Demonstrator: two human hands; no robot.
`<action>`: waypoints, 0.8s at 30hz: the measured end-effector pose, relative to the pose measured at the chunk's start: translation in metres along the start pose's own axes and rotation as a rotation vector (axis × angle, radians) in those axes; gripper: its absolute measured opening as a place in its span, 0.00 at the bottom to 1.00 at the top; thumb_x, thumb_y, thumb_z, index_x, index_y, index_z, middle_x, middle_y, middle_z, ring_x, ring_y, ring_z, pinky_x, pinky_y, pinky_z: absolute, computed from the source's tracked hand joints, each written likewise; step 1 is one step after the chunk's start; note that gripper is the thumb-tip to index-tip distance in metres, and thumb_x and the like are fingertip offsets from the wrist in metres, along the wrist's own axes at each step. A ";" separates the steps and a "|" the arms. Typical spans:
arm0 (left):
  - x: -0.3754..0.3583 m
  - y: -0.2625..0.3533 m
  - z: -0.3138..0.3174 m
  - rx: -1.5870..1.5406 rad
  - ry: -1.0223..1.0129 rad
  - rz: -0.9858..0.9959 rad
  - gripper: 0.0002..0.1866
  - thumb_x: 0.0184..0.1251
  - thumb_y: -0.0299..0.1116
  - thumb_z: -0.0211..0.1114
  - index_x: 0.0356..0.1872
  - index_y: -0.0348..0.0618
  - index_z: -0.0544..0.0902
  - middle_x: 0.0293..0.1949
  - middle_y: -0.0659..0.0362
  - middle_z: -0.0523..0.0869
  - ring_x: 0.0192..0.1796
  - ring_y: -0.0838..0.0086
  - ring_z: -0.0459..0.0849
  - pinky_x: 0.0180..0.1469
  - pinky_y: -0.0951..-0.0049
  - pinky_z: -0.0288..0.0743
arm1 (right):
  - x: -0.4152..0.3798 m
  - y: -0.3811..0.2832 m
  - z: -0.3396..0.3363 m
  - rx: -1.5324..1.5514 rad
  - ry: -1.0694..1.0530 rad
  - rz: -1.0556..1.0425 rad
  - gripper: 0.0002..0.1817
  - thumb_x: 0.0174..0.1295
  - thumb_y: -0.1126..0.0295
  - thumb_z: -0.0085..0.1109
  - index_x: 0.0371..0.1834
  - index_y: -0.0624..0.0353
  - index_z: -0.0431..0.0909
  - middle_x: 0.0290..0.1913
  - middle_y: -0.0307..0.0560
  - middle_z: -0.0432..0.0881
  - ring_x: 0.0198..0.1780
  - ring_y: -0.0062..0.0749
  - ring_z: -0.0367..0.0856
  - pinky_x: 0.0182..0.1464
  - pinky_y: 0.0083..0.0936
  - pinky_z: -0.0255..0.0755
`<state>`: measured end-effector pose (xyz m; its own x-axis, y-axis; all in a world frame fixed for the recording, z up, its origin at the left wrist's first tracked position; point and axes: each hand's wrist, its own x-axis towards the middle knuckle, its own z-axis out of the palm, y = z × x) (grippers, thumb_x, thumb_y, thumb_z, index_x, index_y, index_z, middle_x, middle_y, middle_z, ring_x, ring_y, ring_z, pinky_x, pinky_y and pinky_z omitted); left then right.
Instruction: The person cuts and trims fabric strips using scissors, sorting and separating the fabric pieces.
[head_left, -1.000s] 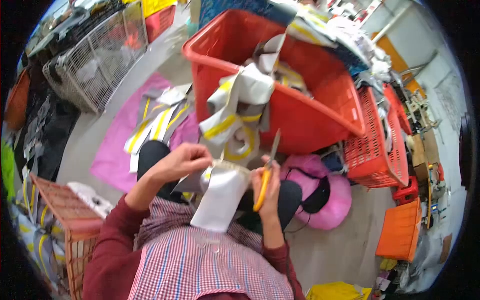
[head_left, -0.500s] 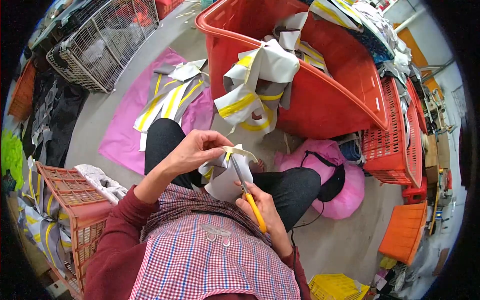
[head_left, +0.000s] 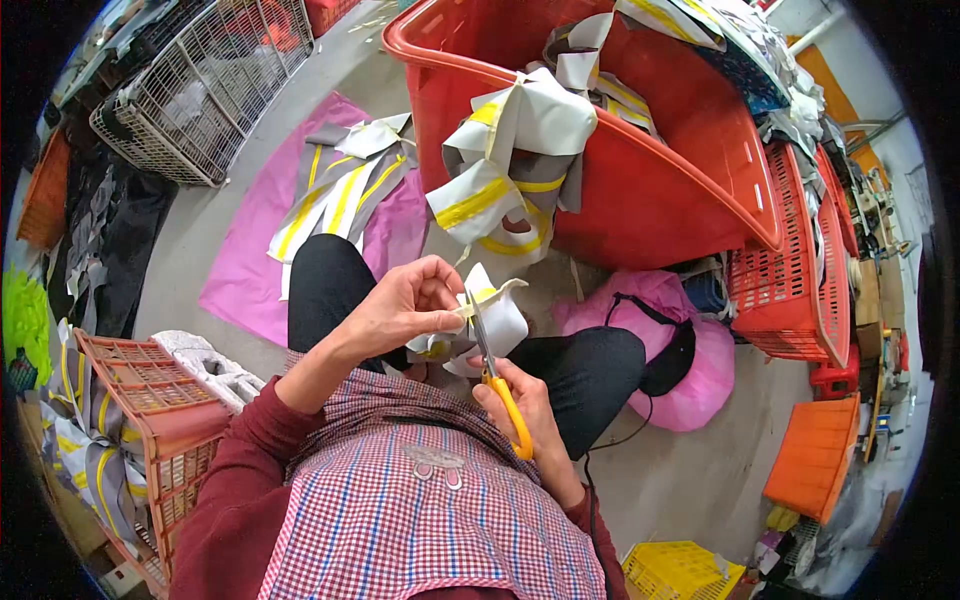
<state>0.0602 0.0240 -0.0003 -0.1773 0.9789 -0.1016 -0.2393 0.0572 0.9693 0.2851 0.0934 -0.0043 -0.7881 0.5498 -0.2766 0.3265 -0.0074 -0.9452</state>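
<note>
Over my lap, my left hand (head_left: 418,302) is closed, thumb and fingers pinching the edge of a white fabric piece (head_left: 506,326) with a yellow stripe. The piece hangs between my knees, partly behind the blades. My right hand (head_left: 528,402) grips scissors (head_left: 508,410) by their yellow handles. Their metal blades point up and away from me, overlapping the fabric just right of my left fingertips. Whether the blades are cutting through it, I cannot tell.
A large red tub (head_left: 660,190) stands ahead, striped fabric pieces (head_left: 480,200) draped over its rim. More strips (head_left: 345,200) lie on a pink cloth (head_left: 245,270). A pink bag (head_left: 700,385) rests beside my right knee. An orange crate (head_left: 185,430) stands left, a yellow basket (head_left: 680,572) lower right.
My left hand has moved slightly up and right. The fabric piece has turned and now shows more to the right of the blades. The scissors have shifted slightly upward, still in my right hand.
</note>
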 end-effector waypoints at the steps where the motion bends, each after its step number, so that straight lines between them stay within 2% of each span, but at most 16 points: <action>1: 0.001 0.001 0.001 -0.022 -0.040 0.017 0.20 0.58 0.29 0.73 0.49 0.38 0.75 0.33 0.66 0.82 0.35 0.86 0.80 0.39 0.85 0.74 | -0.002 -0.001 -0.001 -0.019 -0.009 -0.022 0.22 0.59 0.66 0.67 0.55 0.63 0.78 0.39 0.46 0.84 0.36 0.21 0.79 0.41 0.19 0.74; 3: 0.005 0.003 0.000 -0.045 -0.081 0.036 0.23 0.58 0.30 0.73 0.52 0.37 0.75 0.32 0.66 0.82 0.35 0.86 0.80 0.38 0.85 0.73 | -0.004 -0.002 -0.002 -0.040 -0.017 -0.045 0.21 0.59 0.66 0.67 0.54 0.63 0.78 0.41 0.47 0.84 0.37 0.22 0.80 0.41 0.20 0.75; 5: 0.009 0.006 -0.005 -0.063 -0.286 0.000 0.25 0.59 0.27 0.70 0.59 0.39 0.75 0.30 0.68 0.80 0.32 0.87 0.75 0.36 0.85 0.70 | -0.007 -0.001 -0.003 -0.051 -0.039 -0.120 0.21 0.59 0.66 0.67 0.54 0.63 0.79 0.40 0.47 0.85 0.35 0.23 0.80 0.41 0.21 0.76; 6: 0.011 0.001 -0.010 -0.083 -0.324 -0.068 0.22 0.59 0.30 0.72 0.54 0.38 0.80 0.32 0.67 0.83 0.33 0.87 0.78 0.36 0.84 0.72 | -0.008 -0.001 -0.003 -0.051 -0.038 -0.122 0.21 0.59 0.66 0.67 0.54 0.63 0.79 0.40 0.47 0.85 0.35 0.23 0.80 0.41 0.21 0.76; 7: 0.012 0.002 -0.012 -0.081 -0.326 -0.067 0.22 0.59 0.30 0.72 0.54 0.38 0.80 0.32 0.67 0.83 0.33 0.87 0.78 0.36 0.84 0.72 | -0.010 0.000 -0.003 -0.049 -0.048 -0.127 0.21 0.59 0.66 0.67 0.54 0.63 0.79 0.39 0.48 0.85 0.35 0.22 0.80 0.40 0.20 0.75; 9: 0.015 0.005 -0.016 0.051 -0.409 -0.121 0.16 0.58 0.30 0.72 0.47 0.37 0.83 0.29 0.67 0.83 0.31 0.87 0.78 0.35 0.85 0.72 | -0.010 0.002 -0.003 -0.047 -0.055 -0.133 0.21 0.59 0.67 0.67 0.54 0.63 0.79 0.39 0.48 0.85 0.34 0.22 0.80 0.40 0.20 0.75; 10: 0.015 0.004 -0.016 0.023 -0.374 -0.117 0.12 0.58 0.29 0.73 0.42 0.36 0.84 0.28 0.66 0.83 0.31 0.87 0.79 0.34 0.85 0.72 | -0.010 0.002 -0.003 -0.056 -0.058 -0.126 0.21 0.59 0.67 0.67 0.54 0.63 0.79 0.36 0.46 0.84 0.32 0.20 0.78 0.37 0.18 0.73; 11: 0.013 0.004 -0.015 0.025 -0.377 -0.118 0.12 0.58 0.29 0.73 0.42 0.36 0.84 0.28 0.66 0.83 0.31 0.87 0.79 0.34 0.85 0.72 | -0.010 0.002 -0.002 -0.065 -0.061 -0.120 0.21 0.59 0.67 0.67 0.54 0.63 0.79 0.33 0.44 0.83 0.30 0.18 0.76 0.34 0.16 0.72; 15: 0.000 0.011 -0.025 0.114 -0.199 -0.090 0.08 0.55 0.26 0.72 0.36 0.35 0.85 0.29 0.64 0.85 0.31 0.85 0.80 0.35 0.84 0.73 | -0.011 -0.002 0.000 0.001 -0.069 -0.078 0.19 0.59 0.69 0.66 0.53 0.63 0.80 0.29 0.37 0.78 0.26 0.13 0.71 0.29 0.13 0.66; 17: -0.020 0.030 -0.041 0.264 -0.082 -0.092 0.06 0.56 0.25 0.71 0.33 0.33 0.84 0.32 0.61 0.86 0.34 0.83 0.82 0.39 0.82 0.75 | -0.011 -0.011 -0.001 0.286 0.047 -0.050 0.18 0.60 0.71 0.64 0.53 0.62 0.79 0.27 0.31 0.73 0.25 0.11 0.66 0.27 0.11 0.60; 18: -0.035 0.037 -0.051 0.336 -0.036 0.011 0.06 0.54 0.25 0.71 0.31 0.34 0.84 0.30 0.60 0.86 0.31 0.81 0.82 0.36 0.80 0.76 | -0.009 -0.008 -0.005 0.378 0.069 -0.097 0.17 0.61 0.73 0.63 0.54 0.62 0.78 0.29 0.29 0.71 0.26 0.11 0.65 0.28 0.10 0.59; 20: -0.080 0.061 -0.069 0.432 0.083 0.122 0.06 0.48 0.26 0.74 0.24 0.36 0.85 0.25 0.59 0.86 0.27 0.80 0.82 0.30 0.81 0.75 | -0.002 -0.003 -0.013 0.291 0.136 -0.180 0.20 0.62 0.71 0.62 0.57 0.60 0.74 0.30 0.30 0.68 0.29 0.12 0.64 0.31 0.11 0.61; 21: -0.103 0.065 -0.081 0.299 0.077 0.240 0.06 0.46 0.25 0.74 0.21 0.38 0.84 0.24 0.58 0.85 0.26 0.80 0.82 0.27 0.81 0.74 | 0.001 -0.006 -0.017 0.224 0.165 -0.225 0.21 0.63 0.69 0.63 0.58 0.60 0.72 0.31 0.31 0.67 0.30 0.12 0.64 0.32 0.11 0.61; 22: -0.126 0.060 -0.097 0.222 0.094 0.380 0.07 0.46 0.25 0.75 0.20 0.38 0.83 0.22 0.59 0.85 0.24 0.81 0.81 0.25 0.80 0.72 | 0.006 -0.005 -0.018 0.163 0.180 -0.260 0.23 0.64 0.64 0.63 0.59 0.59 0.70 0.29 0.30 0.66 0.30 0.13 0.63 0.32 0.11 0.61; 23: -0.145 0.056 -0.108 0.159 0.135 0.467 0.08 0.46 0.26 0.75 0.22 0.37 0.83 0.22 0.59 0.84 0.23 0.81 0.79 0.24 0.81 0.70 | 0.010 0.001 -0.016 0.165 0.161 -0.262 0.23 0.64 0.64 0.63 0.59 0.59 0.70 0.29 0.30 0.66 0.30 0.13 0.63 0.32 0.11 0.61; 24: -0.172 0.048 -0.113 0.128 0.359 0.381 0.08 0.49 0.27 0.74 0.24 0.36 0.82 0.24 0.59 0.84 0.25 0.81 0.80 0.26 0.82 0.71 | 0.014 0.009 -0.013 0.167 0.155 -0.232 0.24 0.64 0.62 0.63 0.59 0.59 0.70 0.29 0.30 0.65 0.29 0.13 0.63 0.33 0.11 0.61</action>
<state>-0.0288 -0.1642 0.0380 -0.5498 0.8073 0.2142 0.0197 -0.2438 0.9696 0.2838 0.1124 -0.0148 -0.7382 0.6738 -0.0331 0.0473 0.0027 -0.9989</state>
